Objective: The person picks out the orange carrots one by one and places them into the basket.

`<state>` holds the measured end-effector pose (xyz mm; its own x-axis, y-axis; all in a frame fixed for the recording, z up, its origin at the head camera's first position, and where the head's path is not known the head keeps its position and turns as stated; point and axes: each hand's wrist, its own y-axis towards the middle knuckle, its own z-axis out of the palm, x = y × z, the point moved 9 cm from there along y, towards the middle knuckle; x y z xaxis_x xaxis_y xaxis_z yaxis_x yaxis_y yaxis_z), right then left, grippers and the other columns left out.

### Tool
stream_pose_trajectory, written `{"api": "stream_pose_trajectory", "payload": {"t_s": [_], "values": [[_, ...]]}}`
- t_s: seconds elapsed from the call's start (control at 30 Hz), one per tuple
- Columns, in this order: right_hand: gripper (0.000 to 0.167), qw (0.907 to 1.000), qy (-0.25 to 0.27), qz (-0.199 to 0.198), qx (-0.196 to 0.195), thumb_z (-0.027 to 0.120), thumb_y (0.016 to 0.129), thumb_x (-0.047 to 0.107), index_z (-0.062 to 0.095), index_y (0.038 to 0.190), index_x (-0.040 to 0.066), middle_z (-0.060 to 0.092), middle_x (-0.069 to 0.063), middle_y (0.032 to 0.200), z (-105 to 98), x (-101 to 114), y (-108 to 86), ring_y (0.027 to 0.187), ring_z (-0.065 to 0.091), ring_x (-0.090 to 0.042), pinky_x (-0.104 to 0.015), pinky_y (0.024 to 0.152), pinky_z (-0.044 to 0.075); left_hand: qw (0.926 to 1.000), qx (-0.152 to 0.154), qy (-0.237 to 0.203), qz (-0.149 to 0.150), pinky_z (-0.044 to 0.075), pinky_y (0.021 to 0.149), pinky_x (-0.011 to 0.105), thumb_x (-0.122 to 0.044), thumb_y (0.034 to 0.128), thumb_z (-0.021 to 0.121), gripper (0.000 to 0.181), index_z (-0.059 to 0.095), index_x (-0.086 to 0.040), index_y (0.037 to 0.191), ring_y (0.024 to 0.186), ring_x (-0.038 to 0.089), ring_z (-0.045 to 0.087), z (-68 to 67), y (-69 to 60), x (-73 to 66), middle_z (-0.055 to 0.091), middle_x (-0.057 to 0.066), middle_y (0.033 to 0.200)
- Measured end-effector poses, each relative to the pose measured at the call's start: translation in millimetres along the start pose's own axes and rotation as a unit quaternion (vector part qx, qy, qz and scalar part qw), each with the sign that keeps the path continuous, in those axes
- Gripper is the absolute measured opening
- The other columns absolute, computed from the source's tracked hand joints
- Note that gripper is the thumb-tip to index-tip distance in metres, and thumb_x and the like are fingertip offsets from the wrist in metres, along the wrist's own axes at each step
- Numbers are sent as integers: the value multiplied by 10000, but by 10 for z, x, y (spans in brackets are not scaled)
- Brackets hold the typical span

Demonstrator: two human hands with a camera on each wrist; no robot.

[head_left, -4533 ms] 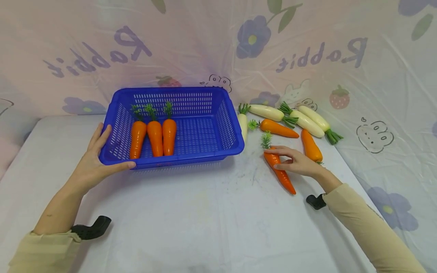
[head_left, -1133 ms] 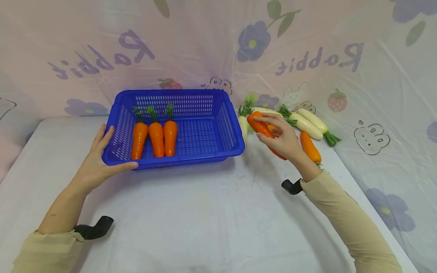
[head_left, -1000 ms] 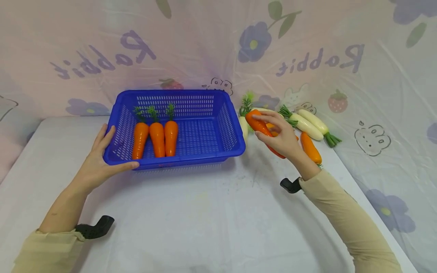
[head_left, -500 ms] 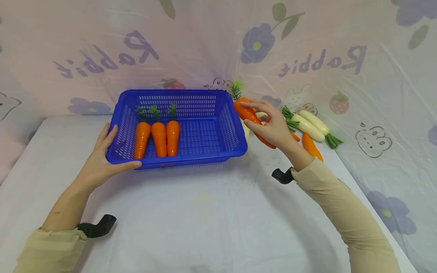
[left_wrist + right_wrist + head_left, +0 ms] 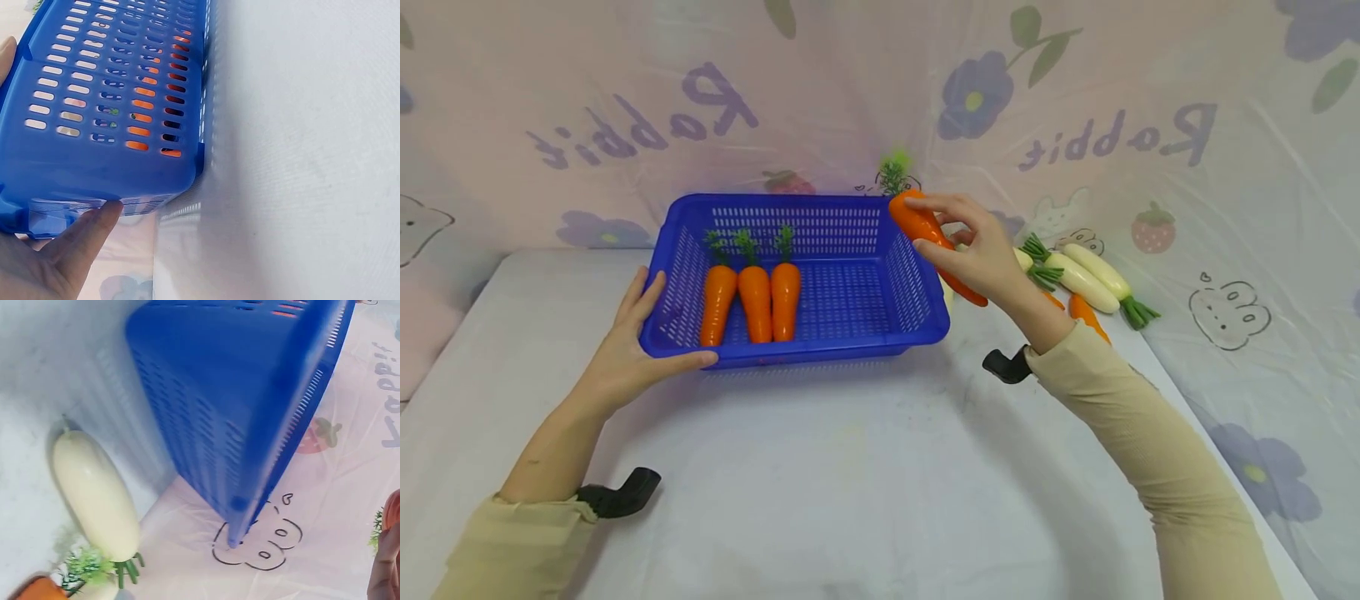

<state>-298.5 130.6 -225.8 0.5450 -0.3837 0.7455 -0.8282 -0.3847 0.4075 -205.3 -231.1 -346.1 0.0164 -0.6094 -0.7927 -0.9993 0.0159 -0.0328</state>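
In the head view, my right hand [image 5: 973,242] pinches an orange carrot [image 5: 917,221] with a green leafy top between thumb and fingers. It is raised over the right rim of the blue plastic basket [image 5: 820,347], its tip pointing down to the right. My left hand [image 5: 625,354] lies against the basket's left front corner, thumb along the front rim and straight fingers at the left side. The left wrist view shows fingertips touching the perforated basket wall [image 5: 94,165]. Three carrots [image 5: 754,304] lie side by side in the basket's left part, tops toward the back.
Right of the basket, several white radishes [image 5: 1082,283] with green stems lie on the white table [image 5: 820,483]. Among them is an orange carrot [image 5: 1086,315], partly hidden by my right arm. A patterned curtain [image 5: 850,92] hangs behind. One white radish [image 5: 97,494] lies beside the basket.
My right hand has lifted the carrot from the table at right and carried it left and up to the basket's right rim. My left hand has stayed at the basket corner.
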Motion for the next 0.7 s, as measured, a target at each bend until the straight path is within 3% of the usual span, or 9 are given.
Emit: {"api": "stream_pose_trajectory", "payload": {"t_s": [0.33,0.7], "values": [[429,9997,16,181,169,696,863,187,631,1287,190,576,-4,1314,101,97,205,1062,543,-152,-270,800,534,9999,-37,73,84,74,1049,767,-364,766,794,1144,-50,-315,1536,1453,430,-121,-12,15,-2,-223,-58,1592],[430,9994,-165,143,277,703,857,189,637,1281,175,614,-52,1282,300,164,429,1016,597,-204,-251,749,534,9999,-50,9,87,66,1060,758,-357,765,798,1143,-43,-306,1538,1458,416,-120,-1,8,7,-218,-57,1593]]}}
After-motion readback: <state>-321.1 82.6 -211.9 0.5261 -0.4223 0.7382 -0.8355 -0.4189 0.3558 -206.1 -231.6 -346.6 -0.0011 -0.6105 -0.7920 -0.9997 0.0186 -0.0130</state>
